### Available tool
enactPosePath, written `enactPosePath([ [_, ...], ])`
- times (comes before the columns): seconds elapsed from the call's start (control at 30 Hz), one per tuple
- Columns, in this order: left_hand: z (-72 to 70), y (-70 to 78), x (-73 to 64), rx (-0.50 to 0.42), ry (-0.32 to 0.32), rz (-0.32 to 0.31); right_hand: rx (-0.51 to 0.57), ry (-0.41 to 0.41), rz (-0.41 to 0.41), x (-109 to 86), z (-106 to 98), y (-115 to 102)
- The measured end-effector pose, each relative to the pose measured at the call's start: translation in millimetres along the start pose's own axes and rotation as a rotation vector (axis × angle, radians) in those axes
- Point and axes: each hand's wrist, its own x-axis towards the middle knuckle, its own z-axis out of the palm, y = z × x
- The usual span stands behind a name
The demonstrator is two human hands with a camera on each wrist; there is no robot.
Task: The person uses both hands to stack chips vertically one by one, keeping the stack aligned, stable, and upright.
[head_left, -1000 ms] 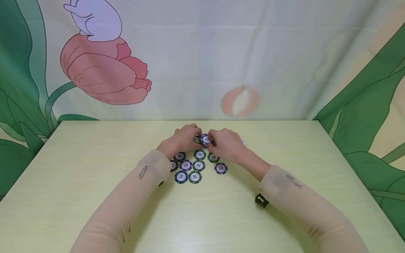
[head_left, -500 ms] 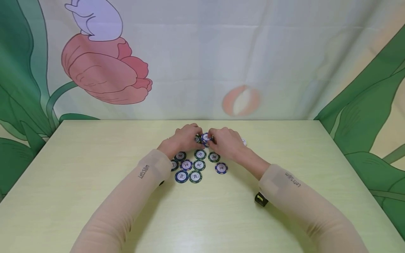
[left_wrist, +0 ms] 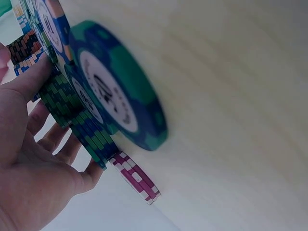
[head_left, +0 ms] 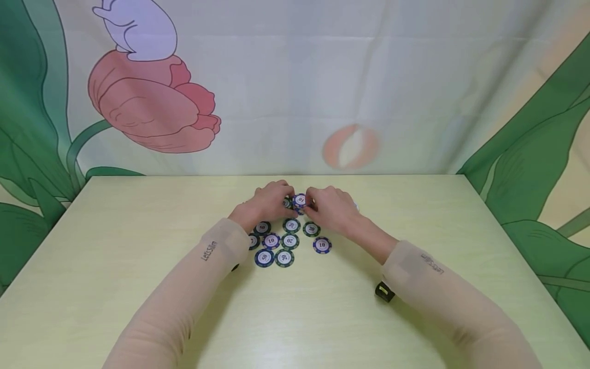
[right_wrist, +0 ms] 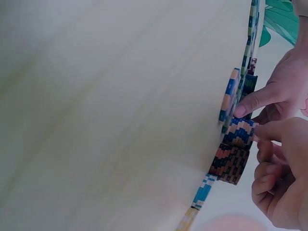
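Near the table's back, my left hand holds its fingers and thumb around a stack of green poker chips. Beside it stands a taller stack of blue poker chips, marked 10 on top. With curled fingers, my right hand grips this blue stack's right edge at the top. A dark stack with orange edge marks stands right next to the blue one, largely hidden by the right hand in the head view. Under the left hand's far fingers, another green-and-blue stack shows in the left wrist view.
Several loose chips lie flat nearer me, among them a 50 chip, a 20 chip and a 10 chip. A short pink-and-white stack and a light-blue stack stand at the row's ends. A printed curtain hangs behind.
My right fingertips have drawn slightly right, uncovering more of the blue stack's top chip, whose 10 now shows. The left hand stays in place.
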Motion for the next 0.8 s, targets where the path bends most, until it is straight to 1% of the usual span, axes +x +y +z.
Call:
enactPosePath([
  [0.13,0.5,-0.3,0.9,-0.002,-0.004,-0.004,-0.032,-0.083,-0.002,-7.3,-6.0,0.8],
  [0.37,0.0,-0.3,0.9,-0.001,-0.015,-0.005,-0.083,-0.307,0.039,-25.4,-18.4,0.4],
  [0.47,-0.3,-0.1,0.7,-0.004,-0.019,-0.007,-0.089,-0.371,0.047,-32.5,-21.5,-0.1],
  [0.6,-0.6,-0.1,0.6,-0.002,-0.02,-0.01,-0.074,-0.401,0.045,-38.4,-23.7,-0.1],
  [0.8,-1.1,-0.1,0.7,0.0,-0.024,-0.006,-0.053,-0.394,0.029,-40.4,-26.5,4.4],
])
